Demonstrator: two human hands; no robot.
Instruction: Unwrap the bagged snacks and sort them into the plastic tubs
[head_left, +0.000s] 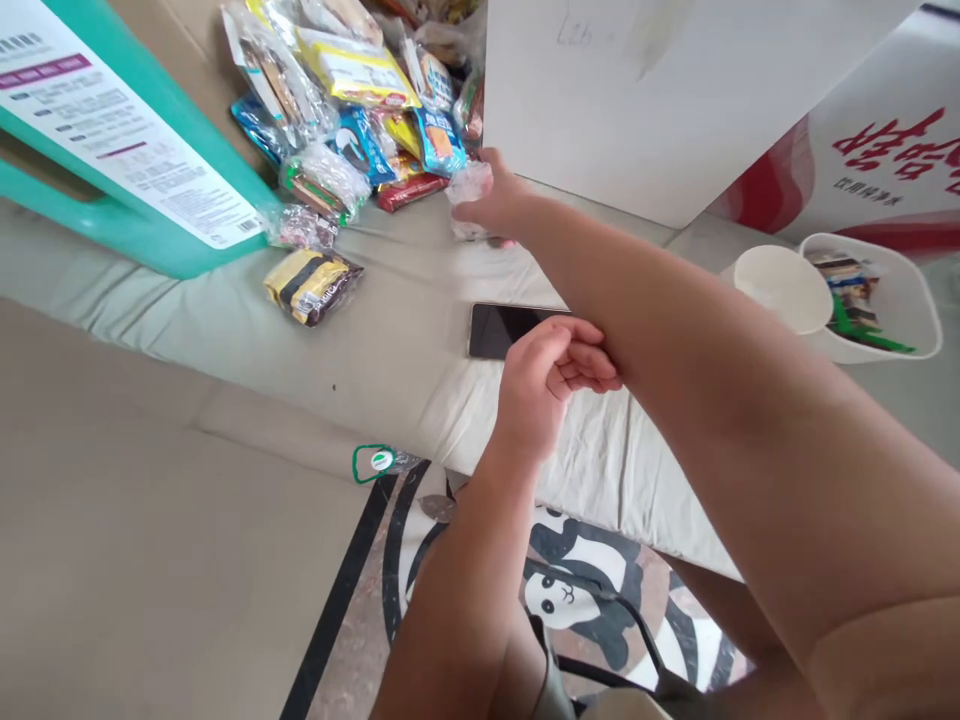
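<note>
My right hand [499, 195] reaches to the edge of a heap of wrapped snacks [360, 75]. Its thumb and fingers are closed on a clear plastic packet [469, 195], whose contents I cannot make out. My left hand [555, 365] is loosely curled, with nothing visible in it, by my right forearm. Partly behind this hand lies a black phone [491, 332] on the pale cloth-covered surface [405, 300]. A yellow and dark brown snack packet [311, 285] lies apart from the heap, to the left.
A teal container [172, 190] with a white label stands at the left. Behind my right hand is a white box [600, 110], and a red and white carton [862, 165] is farther right. A white tub [930, 310] holds small packets beside a round white lid [784, 290].
</note>
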